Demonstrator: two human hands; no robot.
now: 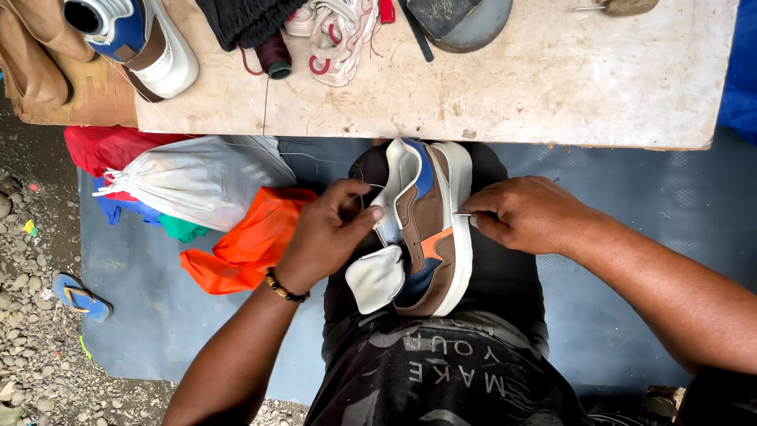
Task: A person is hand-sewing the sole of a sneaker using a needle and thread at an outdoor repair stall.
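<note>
- Head view, my left hand: fingers curled, thumb pressed to the white inner side of the sneaker, pinching thin white thread there.
- Head view, my right hand: fingertips closed narrowly on a needle at the white sole edge.
- Sneaker: brown, blue, orange and white; lies on my lap, between both hands, tipped on its side; long axis runs from my body toward the workbench, loose white tongue nearest my body.
</note>
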